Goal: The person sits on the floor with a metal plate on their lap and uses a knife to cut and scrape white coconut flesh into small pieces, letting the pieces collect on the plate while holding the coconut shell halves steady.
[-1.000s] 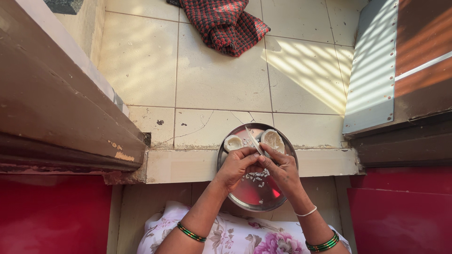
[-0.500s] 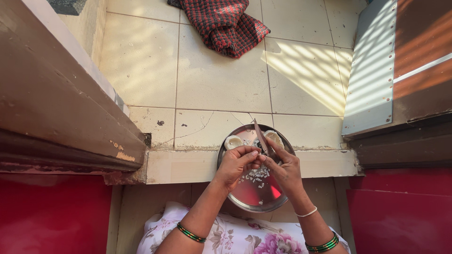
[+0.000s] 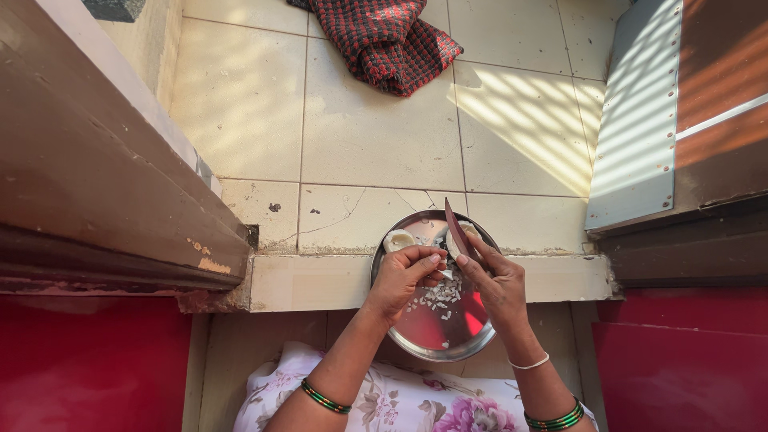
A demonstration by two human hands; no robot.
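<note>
Item: knife (image 3: 456,228), dark narrow blade, held in the right hand (image 3: 498,282). The blade is seen pointing up and away from the body, over the far part of the plate. The fingers of that hand are closed around the lower end of the knife; the handle itself is hidden in the grip. Judged stiff and light; best held at the handle, well clear of the edge.

Item: small white piece, held in the left hand (image 3: 404,276). The fingers are curled in and pinched on it just beside the blade; the piece is mostly hidden, so its kind cannot be told. Judged firm, small, probably slippery when cut; a fingertip pinch close to the blade is called for, with care for the thumb.

Item: round steel plate (image 3: 416,340), resting partly on the lap and partly on the pale stone ledge (image 3: 304,280). Judged rigid, light and smooth, liable to slide or tip at its overhang; best taken by the rim.

Contents of the plate: white chips (image 3: 438,294) scattered at the middle, beneath both hands; a pale rounded chunk (image 3: 398,240) at the far left rim; something red (image 3: 474,320) at the right, which may be only a reflection.

Surroundings: floral cloth (image 3: 384,396) on the lap; cracked tiled floor (image 3: 360,136) beyond the ledge; a red and black checked cloth (image 3: 384,40) crumpled on it, well apart; green bangles on both wrists.
</note>
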